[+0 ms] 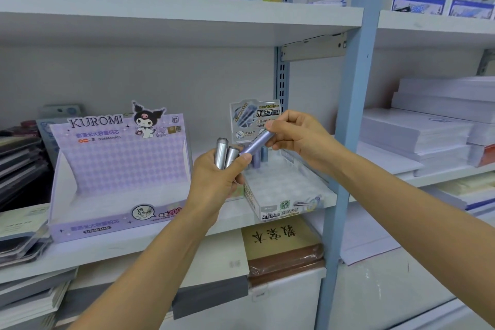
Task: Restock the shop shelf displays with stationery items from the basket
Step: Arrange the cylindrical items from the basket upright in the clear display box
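left hand (217, 177) grips spare tubes (226, 154) as stock; right hand (292, 136) pinches purple tube (257, 143), likely for the tray (289, 187).

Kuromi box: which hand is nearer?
Left. The left hand is right beside the Kuromi box, holding two silver tubes; the right hand is farther off, above the white tray, holding a purple tube.
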`<state>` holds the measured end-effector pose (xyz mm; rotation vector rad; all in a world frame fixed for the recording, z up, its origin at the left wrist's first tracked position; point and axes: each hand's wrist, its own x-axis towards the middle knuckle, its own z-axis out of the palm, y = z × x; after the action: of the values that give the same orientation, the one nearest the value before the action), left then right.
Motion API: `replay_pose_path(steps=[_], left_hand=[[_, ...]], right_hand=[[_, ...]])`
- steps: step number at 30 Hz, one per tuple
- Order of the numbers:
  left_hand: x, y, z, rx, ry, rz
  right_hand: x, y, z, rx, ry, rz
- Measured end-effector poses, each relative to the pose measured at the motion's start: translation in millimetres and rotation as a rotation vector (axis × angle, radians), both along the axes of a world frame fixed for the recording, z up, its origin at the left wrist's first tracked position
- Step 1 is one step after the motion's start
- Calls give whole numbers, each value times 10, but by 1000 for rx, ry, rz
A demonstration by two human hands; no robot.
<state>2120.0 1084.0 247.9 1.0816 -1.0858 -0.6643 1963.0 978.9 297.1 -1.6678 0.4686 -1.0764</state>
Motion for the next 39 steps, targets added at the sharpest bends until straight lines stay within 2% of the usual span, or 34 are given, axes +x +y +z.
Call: replay_pose_path(steps=[8,15,21,26,30,39], left_hand=[[-10,2,1,37,48,-58],[38,0,-2,44,75,-89],[113,43,-77,6,23,-183],[146,69,-80,25,46,-209],[160,65,-96,45,72,-239],[152,25,-139,50,77,-251]], right_hand=[[-33,8,-46,-107,-45,109],[-56,-144,-48,-107,-134,-60],[45,-278,-259,-273,146,-249],[162,-302,-353,-403,244,-329],[191,-309,-364,-503,400,-351],[224,-364,-358,-579,425,-369]])
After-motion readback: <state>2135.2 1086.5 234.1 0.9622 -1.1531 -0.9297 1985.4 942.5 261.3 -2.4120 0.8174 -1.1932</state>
